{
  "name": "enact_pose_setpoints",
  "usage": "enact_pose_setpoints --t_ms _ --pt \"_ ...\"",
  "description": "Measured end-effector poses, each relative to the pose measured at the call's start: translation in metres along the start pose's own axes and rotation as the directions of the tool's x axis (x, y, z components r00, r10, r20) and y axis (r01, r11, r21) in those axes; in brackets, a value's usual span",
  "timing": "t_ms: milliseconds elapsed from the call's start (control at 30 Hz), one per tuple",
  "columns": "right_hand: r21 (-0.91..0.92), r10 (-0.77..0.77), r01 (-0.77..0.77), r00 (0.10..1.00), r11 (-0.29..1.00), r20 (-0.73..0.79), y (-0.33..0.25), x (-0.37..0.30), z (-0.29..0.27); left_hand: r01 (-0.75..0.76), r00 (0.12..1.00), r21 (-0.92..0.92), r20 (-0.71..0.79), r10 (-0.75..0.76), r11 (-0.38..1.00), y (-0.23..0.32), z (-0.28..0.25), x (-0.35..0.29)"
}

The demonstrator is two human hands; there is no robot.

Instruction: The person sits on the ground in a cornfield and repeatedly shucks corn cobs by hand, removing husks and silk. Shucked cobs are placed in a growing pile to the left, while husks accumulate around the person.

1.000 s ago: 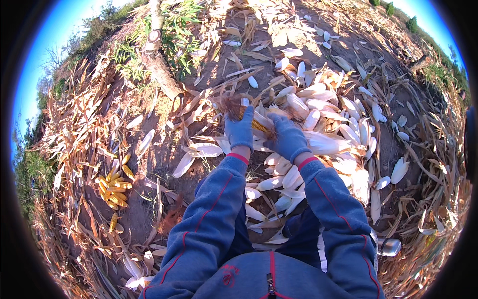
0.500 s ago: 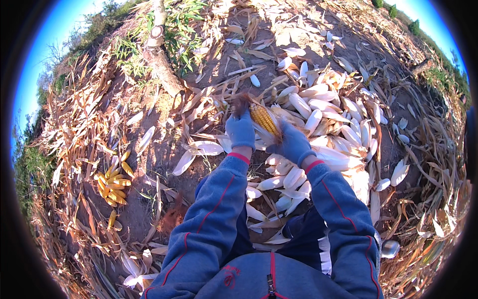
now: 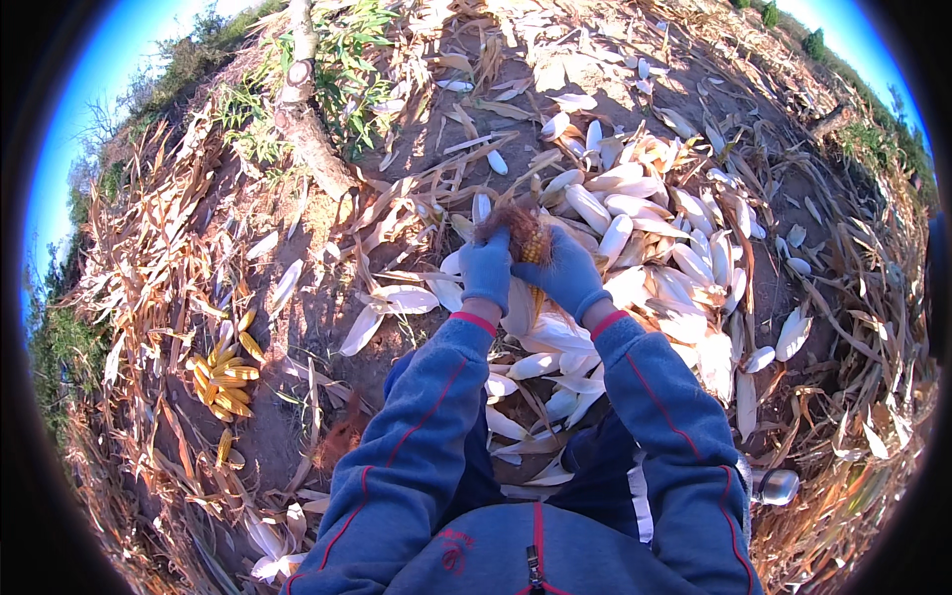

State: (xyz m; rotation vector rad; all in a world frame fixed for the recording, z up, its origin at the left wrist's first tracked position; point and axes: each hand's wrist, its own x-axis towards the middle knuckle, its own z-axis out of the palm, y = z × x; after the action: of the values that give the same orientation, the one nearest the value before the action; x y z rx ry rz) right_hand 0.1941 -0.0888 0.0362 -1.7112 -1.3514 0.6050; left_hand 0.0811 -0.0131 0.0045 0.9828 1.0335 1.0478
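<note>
Between my two gloved hands is an ear of corn (image 3: 534, 248), its yellow kernels bare along part of its length. Brown silk hangs about its far end. My left hand (image 3: 486, 270), in a light grey-blue glove, is closed by the silk and the pulled-back husk. Wrapped round the ear from the other side is my right hand (image 3: 567, 273), gloved alike. Pale husk hangs below the hands, and the near end of the ear shows between them. To the right of my hands lies a heap of corn ears in pale husks (image 3: 645, 213).
A small pile of bare yellow corn ears (image 3: 223, 377) lies on the soil at the left. A tree trunk (image 3: 309, 134) rises at the far left. Dry stalks and leaves (image 3: 159, 268) cover the ground around. A metal flask (image 3: 776, 486) lies beside my right arm.
My right hand has moved up and left along the ear, nearer my left hand. The ear has turned more upright, and less of its kernels shows.
</note>
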Motion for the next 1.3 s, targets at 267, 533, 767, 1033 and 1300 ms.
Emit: enact_pose_setpoints --t_ms 267,533,767,1033,1300 --pt "-0.222 0.004 0.004 0.999 0.975 0.035 -0.002 0.000 -0.018 -0.093 0.933 -0.128 0.336 0.131 0.987 0.022 0.013 -0.018" --pt "-0.020 -0.227 0.229 0.972 0.973 0.059 0.009 -0.001 -0.013 -0.165 0.977 -0.107 0.115 0.177 0.980 -0.003 0.006 0.002" --pt "-0.036 -0.242 0.240 0.966 0.970 -0.091 -0.008 0.001 -0.010 -0.224 0.974 0.026 0.046 0.223 0.974 0.005 0.010 -0.005" --pt "0.140 -0.098 0.093 0.995 0.986 0.029 0.027 -0.002 -0.030 0.085 0.993 -0.826 0.114 0.016 0.557 0.014 -0.026 0.017" --pt "-0.640 0.137 0.246 0.863 0.728 0.487 -0.030 -0.001 -0.026 0.013 0.998 -0.615 0.060 0.030 0.788 0.023 -0.006 -0.002"
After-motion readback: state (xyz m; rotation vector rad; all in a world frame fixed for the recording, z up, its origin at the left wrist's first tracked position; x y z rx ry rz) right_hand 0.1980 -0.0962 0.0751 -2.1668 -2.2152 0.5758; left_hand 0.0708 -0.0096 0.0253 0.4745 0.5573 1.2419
